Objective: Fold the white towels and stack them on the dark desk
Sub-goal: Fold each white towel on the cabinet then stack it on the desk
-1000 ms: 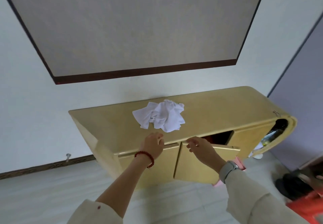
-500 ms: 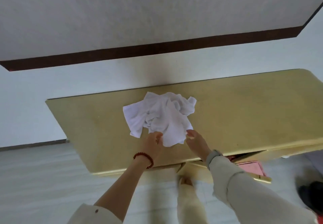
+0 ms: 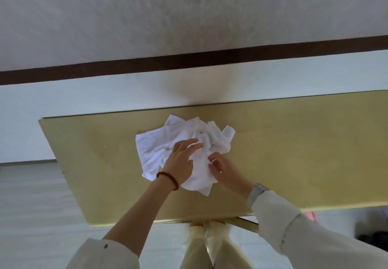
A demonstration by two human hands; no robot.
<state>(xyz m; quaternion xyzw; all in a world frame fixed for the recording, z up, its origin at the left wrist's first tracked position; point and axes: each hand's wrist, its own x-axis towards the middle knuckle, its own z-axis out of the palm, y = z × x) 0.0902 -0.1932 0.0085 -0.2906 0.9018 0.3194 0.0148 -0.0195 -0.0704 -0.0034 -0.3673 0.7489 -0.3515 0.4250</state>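
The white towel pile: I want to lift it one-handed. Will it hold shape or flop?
Probably flop: the white towel pile lies crumpled in soft folds. Likely light, since thin edges drape flat on the cabinet top.

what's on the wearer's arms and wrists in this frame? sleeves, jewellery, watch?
Both arms wear loose cream sleeves. The left sleeve is pushed up near the elbow, leaving the forearm bare, and has a small dark red dot on it. A red bead bracelet circles the left wrist. The right sleeve reaches the wrist, where a watch with a grey band shows. Left hand and right hand are bare, no gloves.
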